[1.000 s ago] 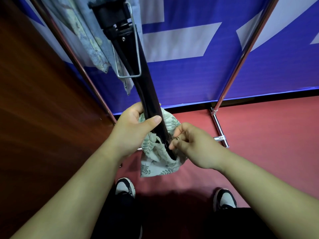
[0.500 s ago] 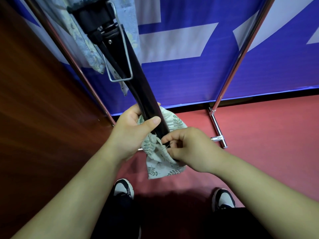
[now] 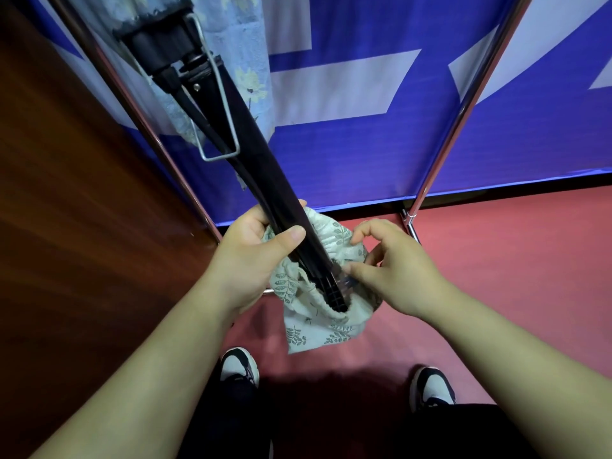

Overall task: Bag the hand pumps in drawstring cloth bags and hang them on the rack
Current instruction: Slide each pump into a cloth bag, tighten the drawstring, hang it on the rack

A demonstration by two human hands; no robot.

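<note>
A long black hand pump (image 3: 255, 173) slants from the upper left down into a cream drawstring bag with a green leaf print (image 3: 323, 321). Its handle end sinks into the bag's gathered mouth; its base with a wire foot bracket points up. My left hand (image 3: 255, 256) grips the pump's barrel together with the bag's upper edge. My right hand (image 3: 394, 270) is at the bag's right rim, thumb and fingers curled at the cloth near the pump's end; what they pinch is hard to tell.
A chrome rack frames the scene, with a left post (image 3: 139, 117), a right post (image 3: 463, 104) and a foot bar (image 3: 412, 228). A pale blue floral bag (image 3: 231, 44) hangs at the top. A blue banner stands behind, a wooden panel (image 3: 66, 226) at left, red floor below.
The pump has tilted further to the left and slid deeper into the bag. My right hand moved from the pump's tip to the bag's right rim, and the mouth has widened.
</note>
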